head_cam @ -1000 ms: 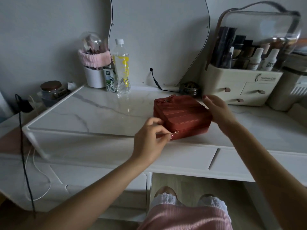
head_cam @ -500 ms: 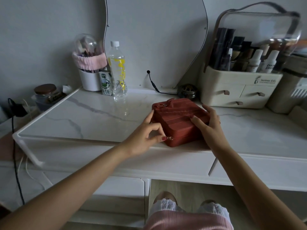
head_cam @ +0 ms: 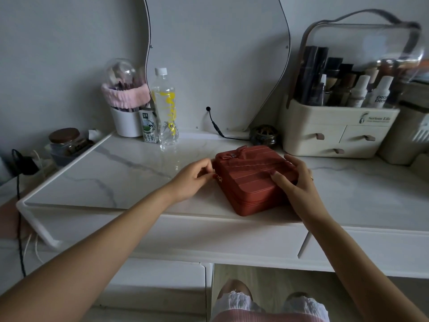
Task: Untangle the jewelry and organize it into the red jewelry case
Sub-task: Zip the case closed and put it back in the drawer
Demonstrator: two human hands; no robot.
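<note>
Marble tabletop (head_cam: 120,173): red jewelry case (head_cam: 250,182) between left grip (head_cam: 192,180) and right grip (head_cam: 294,182).

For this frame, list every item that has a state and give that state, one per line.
red jewelry case: lid down, on the tabletop near the front edge.
zipper pull: at the case's left side, pinched by the left hand.
left hand: pinch grip on the zipper pull.
right hand: resting on the lid, steadying the case.
water bottle: upright, capped.
organizer drawers: shut.
glass jar: lidded.
</note>
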